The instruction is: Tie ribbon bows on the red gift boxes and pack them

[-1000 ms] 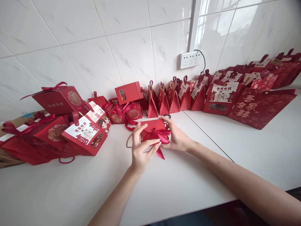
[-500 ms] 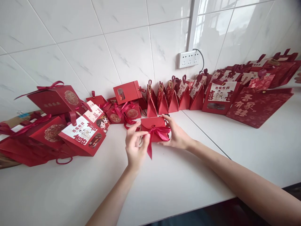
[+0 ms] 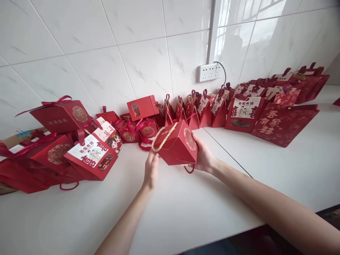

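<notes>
Both my hands hold a small red gift box (image 3: 177,146) with a gold rope handle (image 3: 162,137) just above the white counter (image 3: 186,209). My left hand (image 3: 151,169) presses against the box's left side with its fingers together. Around the right side wraps my right hand (image 3: 203,156), fingers behind a round gold emblem. The box is tilted, its handle pointing up and left. A bit of red ribbon hangs below it.
Many red gift boxes and bags line the tiled wall: a pile at the left (image 3: 61,145), small pointed boxes (image 3: 191,111) in the middle, larger bags (image 3: 281,122) at the right. A wall socket (image 3: 209,72) sits above them.
The box was lying flat while my fingers worked its ribbon bow. Now it is lifted and turned, handle up, bow out of sight, with both hands on its sides.
</notes>
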